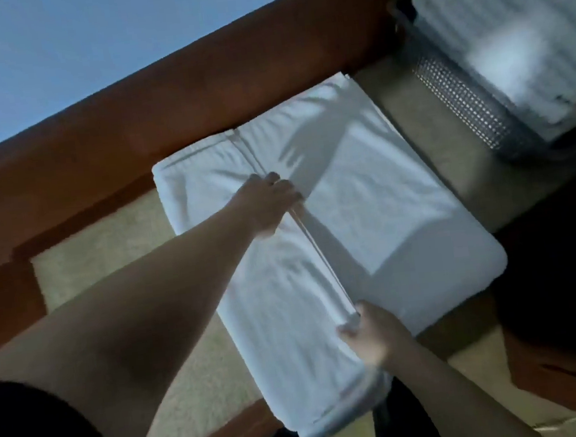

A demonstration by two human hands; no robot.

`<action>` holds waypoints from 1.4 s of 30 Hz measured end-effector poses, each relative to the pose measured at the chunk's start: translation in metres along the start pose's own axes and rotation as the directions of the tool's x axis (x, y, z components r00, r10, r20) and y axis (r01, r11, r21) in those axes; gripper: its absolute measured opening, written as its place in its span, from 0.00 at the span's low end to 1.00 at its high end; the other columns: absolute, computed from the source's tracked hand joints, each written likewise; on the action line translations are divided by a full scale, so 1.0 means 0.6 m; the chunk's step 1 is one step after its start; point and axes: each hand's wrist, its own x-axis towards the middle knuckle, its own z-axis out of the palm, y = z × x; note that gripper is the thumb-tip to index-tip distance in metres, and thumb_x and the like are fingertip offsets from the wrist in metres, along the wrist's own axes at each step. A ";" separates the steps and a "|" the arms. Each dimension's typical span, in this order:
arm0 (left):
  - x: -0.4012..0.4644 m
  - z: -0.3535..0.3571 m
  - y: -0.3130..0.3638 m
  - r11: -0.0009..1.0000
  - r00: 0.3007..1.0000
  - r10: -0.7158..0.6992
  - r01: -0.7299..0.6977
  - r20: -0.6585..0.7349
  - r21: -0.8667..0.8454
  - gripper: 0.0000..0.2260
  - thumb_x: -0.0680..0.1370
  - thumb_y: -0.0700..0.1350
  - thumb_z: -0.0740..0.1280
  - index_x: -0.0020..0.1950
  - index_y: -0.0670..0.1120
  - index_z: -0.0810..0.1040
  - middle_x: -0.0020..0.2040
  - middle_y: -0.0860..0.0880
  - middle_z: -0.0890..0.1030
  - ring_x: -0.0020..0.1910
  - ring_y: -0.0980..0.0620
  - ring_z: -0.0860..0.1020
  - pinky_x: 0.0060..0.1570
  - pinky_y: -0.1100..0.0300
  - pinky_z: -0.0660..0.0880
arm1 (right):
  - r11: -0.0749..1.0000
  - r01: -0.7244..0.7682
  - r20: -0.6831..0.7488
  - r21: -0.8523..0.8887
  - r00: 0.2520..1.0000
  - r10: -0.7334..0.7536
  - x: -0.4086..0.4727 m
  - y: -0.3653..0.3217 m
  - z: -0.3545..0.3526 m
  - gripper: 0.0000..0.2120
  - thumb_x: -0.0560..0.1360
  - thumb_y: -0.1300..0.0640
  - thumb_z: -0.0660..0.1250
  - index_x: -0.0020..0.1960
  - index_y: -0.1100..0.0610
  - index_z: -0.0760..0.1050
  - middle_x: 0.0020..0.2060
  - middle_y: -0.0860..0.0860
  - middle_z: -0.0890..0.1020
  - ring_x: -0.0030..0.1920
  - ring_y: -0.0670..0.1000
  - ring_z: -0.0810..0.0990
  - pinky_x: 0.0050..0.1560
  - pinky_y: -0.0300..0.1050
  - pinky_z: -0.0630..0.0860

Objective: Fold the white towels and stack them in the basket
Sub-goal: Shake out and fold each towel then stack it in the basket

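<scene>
A white towel [378,208] lies spread on the tan table top, with its left part folded over to a hemmed edge that runs down the middle. My left hand [270,202] grips that folded edge at its far end. At the near end of the same edge, my right hand [372,338] pinches the hem. A metal mesh basket [463,101] stands at the back right, holding folded white towels [516,30] stacked above its rim.
The table [111,253] has a tan top and a raised red-brown wooden border [194,99] along its far side. A blue wall rises behind it. Dark space lies to the right of the table, below the basket.
</scene>
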 end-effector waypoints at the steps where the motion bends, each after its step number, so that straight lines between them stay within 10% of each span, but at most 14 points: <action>1: 0.013 -0.007 -0.011 0.999 0.999 0.047 -0.047 0.000 0.019 0.29 0.77 0.39 0.66 0.75 0.59 0.68 0.74 0.51 0.70 0.71 0.46 0.68 0.65 0.47 0.72 | 1.000 -0.005 0.022 0.025 1.000 0.005 -0.006 0.017 0.002 0.14 0.81 0.43 0.67 0.55 0.52 0.70 0.48 0.49 0.77 0.55 0.55 0.81 0.47 0.43 0.70; 6: 0.053 -0.054 -0.051 0.954 0.962 0.214 -0.243 0.167 0.176 0.15 0.77 0.48 0.67 0.63 0.59 0.76 0.63 0.52 0.74 0.63 0.46 0.70 0.57 0.50 0.71 | 0.950 0.021 -0.010 0.311 1.000 -0.018 -0.048 0.093 0.005 0.06 0.81 0.49 0.68 0.49 0.51 0.77 0.46 0.48 0.82 0.47 0.48 0.81 0.43 0.42 0.75; 12: 0.072 -0.072 -0.127 0.869 0.914 0.146 -0.301 0.379 0.393 0.19 0.81 0.61 0.66 0.69 0.56 0.77 0.71 0.52 0.72 0.70 0.45 0.69 0.62 0.51 0.71 | 0.915 -0.032 0.102 0.402 0.995 -0.010 -0.083 0.153 0.038 0.08 0.84 0.52 0.65 0.62 0.43 0.73 0.61 0.41 0.80 0.60 0.45 0.79 0.58 0.41 0.77; 19: 0.086 -0.100 -0.220 0.900 0.992 -0.079 0.027 0.101 0.435 0.14 0.84 0.54 0.60 0.68 0.58 0.77 0.64 0.49 0.81 0.67 0.42 0.71 0.62 0.48 0.71 | 0.948 -0.020 -0.150 0.318 0.986 0.071 -0.123 0.161 0.042 0.07 0.80 0.56 0.64 0.56 0.47 0.73 0.49 0.42 0.78 0.47 0.43 0.78 0.41 0.41 0.72; 25: 0.068 -0.057 -0.201 0.921 0.987 -0.153 0.161 -0.050 0.354 0.19 0.79 0.45 0.64 0.70 0.51 0.75 0.64 0.43 0.76 0.65 0.39 0.70 0.61 0.45 0.74 | 0.930 -0.163 -0.082 0.330 0.976 0.200 -0.131 0.178 0.066 0.04 0.82 0.53 0.65 0.48 0.50 0.72 0.44 0.49 0.78 0.42 0.47 0.76 0.38 0.44 0.68; 29: -0.009 -0.007 -0.081 0.990 0.976 -0.140 0.141 -0.168 -0.005 0.27 0.74 0.46 0.72 0.72 0.48 0.72 0.71 0.39 0.72 0.66 0.35 0.71 0.55 0.39 0.76 | 0.743 -0.157 -0.173 0.650 0.922 0.346 -0.135 0.189 0.095 0.10 0.81 0.50 0.70 0.62 0.48 0.77 0.54 0.43 0.80 0.51 0.42 0.78 0.45 0.42 0.76; 33: -0.177 0.070 0.092 0.967 0.980 -0.055 0.005 -0.189 -0.254 0.30 0.75 0.65 0.66 0.74 0.52 0.73 0.72 0.42 0.73 0.66 0.37 0.73 0.51 0.41 0.79 | 0.259 -0.172 0.041 0.951 0.896 0.443 -0.145 0.184 0.165 0.36 0.70 0.50 0.82 0.73 0.50 0.70 0.62 0.51 0.80 0.61 0.55 0.81 0.62 0.59 0.79; 36: -0.299 0.135 0.191 0.934 0.989 -0.068 0.017 -0.132 -0.356 0.33 0.74 0.70 0.66 0.74 0.55 0.74 0.75 0.44 0.71 0.70 0.39 0.72 0.61 0.40 0.75 | -0.030 -0.263 0.254 0.964 0.892 0.375 -0.154 0.151 0.234 0.17 0.76 0.60 0.77 0.61 0.53 0.76 0.56 0.54 0.84 0.57 0.57 0.83 0.54 0.54 0.80; 42: -0.409 0.197 0.249 0.896 0.989 -0.144 0.111 -0.044 -0.429 0.41 0.74 0.75 0.64 0.82 0.58 0.62 0.84 0.44 0.57 0.81 0.39 0.59 0.71 0.36 0.69 | 0.002 -0.375 0.369 0.927 0.914 0.169 -0.169 0.092 0.345 0.14 0.79 0.57 0.72 0.64 0.52 0.81 0.55 0.51 0.88 0.56 0.55 0.86 0.51 0.46 0.82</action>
